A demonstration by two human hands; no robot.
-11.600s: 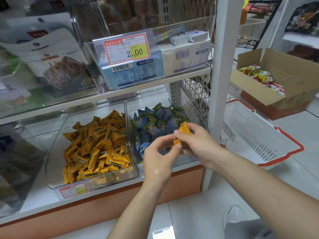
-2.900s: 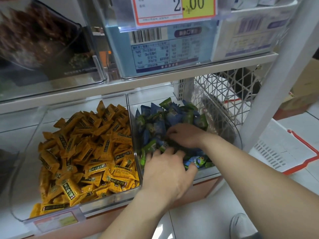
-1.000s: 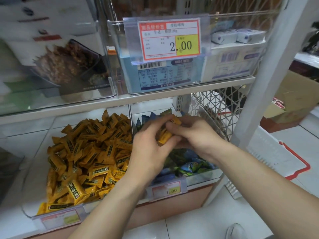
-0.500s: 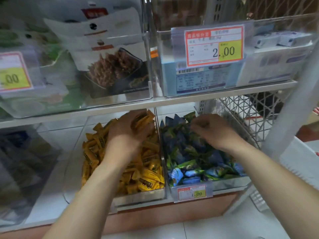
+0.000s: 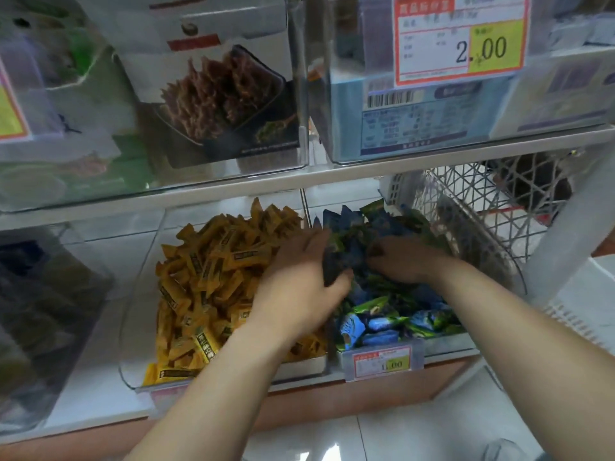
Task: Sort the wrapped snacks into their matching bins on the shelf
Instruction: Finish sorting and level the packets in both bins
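Head view, centre of frame: the left hand (image 5: 299,284) is lying across the divider, fingers fairly straight, thumb touching the blue-green snacks (image 5: 392,314); I cannot tell whether either hand is gripping anything. The right hand (image 5: 407,261) is sitting with curled fingers sunk in that bin (image 5: 449,342). Probably best to be feeling gently for strays belonging with the yellow snacks (image 5: 213,271) on the left.

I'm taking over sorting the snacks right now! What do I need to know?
Left hand: on the blue-green snacks in the right bin; grip unclear.
Right hand: dug into the same pile; grip unclear.
Yellow snacks: in the left bin.
Done: no stray colours show in either bin.
Left: probably check under the pile for hidden yellow ones and move them over.
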